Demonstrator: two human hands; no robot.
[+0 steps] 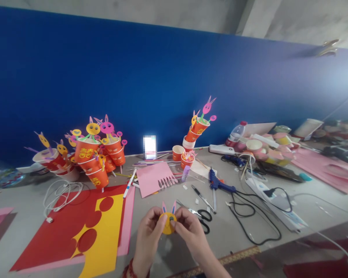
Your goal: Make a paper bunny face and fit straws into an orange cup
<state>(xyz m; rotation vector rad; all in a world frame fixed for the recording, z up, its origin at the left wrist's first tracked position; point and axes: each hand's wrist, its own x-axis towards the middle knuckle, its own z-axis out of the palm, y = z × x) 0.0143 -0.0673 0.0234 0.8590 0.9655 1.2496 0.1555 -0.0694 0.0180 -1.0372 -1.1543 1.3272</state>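
Observation:
Between my two hands, near the front of the table, is a yellow paper rabbit face (168, 228) with pink ears that have blue centres. My left hand (150, 227) pinches its left side, thumb on the front. My right hand (188, 227) is closed at its right side, with the thumb and a fingertip by a dark eye on the face. Just beyond my right hand lie black-handled scissors (205, 216), partly covered by it. A pen (203, 197) and a blue glue gun (220, 183) lie farther right.
Red paper cups with rabbit figures (87, 150) stand at the left, and another cup stack (193, 135) at the back. Yellow paper (107, 231) with round cut-outs lies over red sheets (58, 220). Pink paper (153, 179) is ahead. A power strip (275, 202) and cords lie right.

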